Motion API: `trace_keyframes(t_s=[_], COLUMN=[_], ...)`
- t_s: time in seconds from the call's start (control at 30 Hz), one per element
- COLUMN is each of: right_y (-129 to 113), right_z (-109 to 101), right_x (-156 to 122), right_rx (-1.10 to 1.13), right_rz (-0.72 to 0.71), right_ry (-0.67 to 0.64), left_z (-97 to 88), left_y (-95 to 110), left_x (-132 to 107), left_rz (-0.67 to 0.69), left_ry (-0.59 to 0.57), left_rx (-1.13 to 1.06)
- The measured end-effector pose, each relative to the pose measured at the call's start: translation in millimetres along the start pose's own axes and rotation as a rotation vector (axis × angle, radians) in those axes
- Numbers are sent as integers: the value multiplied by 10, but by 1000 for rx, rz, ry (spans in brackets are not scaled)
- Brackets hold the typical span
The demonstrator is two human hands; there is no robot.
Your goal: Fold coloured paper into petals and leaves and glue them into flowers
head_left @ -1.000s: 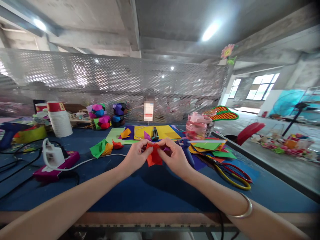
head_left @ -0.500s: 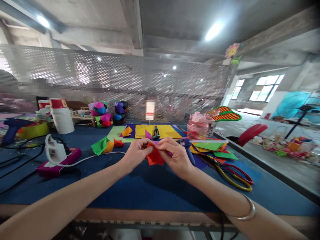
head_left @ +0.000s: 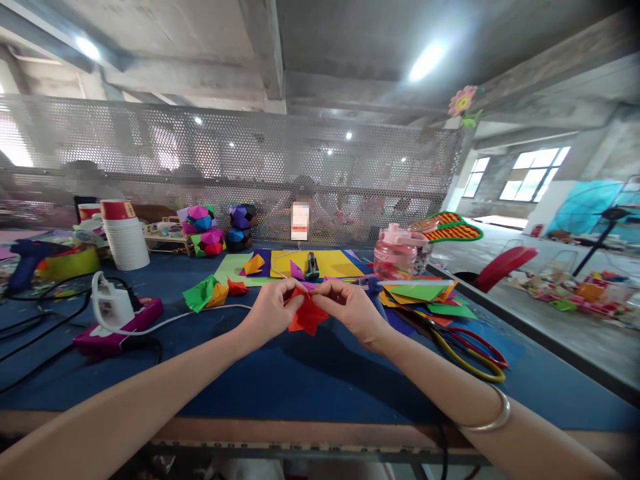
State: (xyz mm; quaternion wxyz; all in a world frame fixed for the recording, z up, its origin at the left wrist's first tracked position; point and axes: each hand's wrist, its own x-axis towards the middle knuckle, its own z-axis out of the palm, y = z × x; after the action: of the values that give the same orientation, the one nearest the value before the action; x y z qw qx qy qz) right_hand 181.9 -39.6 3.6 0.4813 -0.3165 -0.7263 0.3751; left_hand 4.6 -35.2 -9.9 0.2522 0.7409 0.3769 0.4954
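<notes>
Between my two hands is a folded red paper piece [head_left: 308, 316], held above the blue tabletop, with a bit of purple paper at its upper edge. My left hand [head_left: 274, 308] pinches its left side between thumb and fingers. On the other side my right hand [head_left: 353, 312] grips the upper right edge, thumb in front. Fingers cover part of the folds. A stapler [head_left: 313, 265] lies just beyond, on a yellow sheet [head_left: 340, 263]. Crumpled green paper [head_left: 200, 293], with orange and red pieces, rests left of my left hand.
Right of my hands lie a glue gun [head_left: 373, 285], coloured paper sheets [head_left: 417, 292] and scissors [head_left: 473, 353]. A pink jar [head_left: 395, 252] stands behind them. Leftward are a magenta power strip [head_left: 117, 327] with cables, stacked paper cups [head_left: 124, 237] and multicoloured paper balls [head_left: 205, 230].
The red paper has turned a little and its lower part now looks more pointed and spread. My right-hand fingers have shifted slightly along its upper edge; both hands still hold it.
</notes>
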Motion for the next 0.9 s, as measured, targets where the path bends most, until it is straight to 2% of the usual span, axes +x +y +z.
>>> trace_keyframes(t_s=[0.1,0.23,0.33,0.63,0.77,0.9], right_y=[13,38,50,61,82,112], right_z=[-1,-4,-5,37,53,54], right_x=[2,2,0,-67,-91,-99], right_rx=[107,42,-121,-627,-711,-699], right_rz=[158,183,112,-133,-210,-271], right_ry=[-9,-75,-97,85,85,85], left_z=[-17,-31,-26,25,35,29], left_y=[12,8,10,85,71,70], left_x=[-7,-5,-9,-60,-62,-57], left_rz=[41,69,72,90,95,118], left_ry=[15,28,34,-13,-34,-12], left_rx=[101,137,157,192,206,272])
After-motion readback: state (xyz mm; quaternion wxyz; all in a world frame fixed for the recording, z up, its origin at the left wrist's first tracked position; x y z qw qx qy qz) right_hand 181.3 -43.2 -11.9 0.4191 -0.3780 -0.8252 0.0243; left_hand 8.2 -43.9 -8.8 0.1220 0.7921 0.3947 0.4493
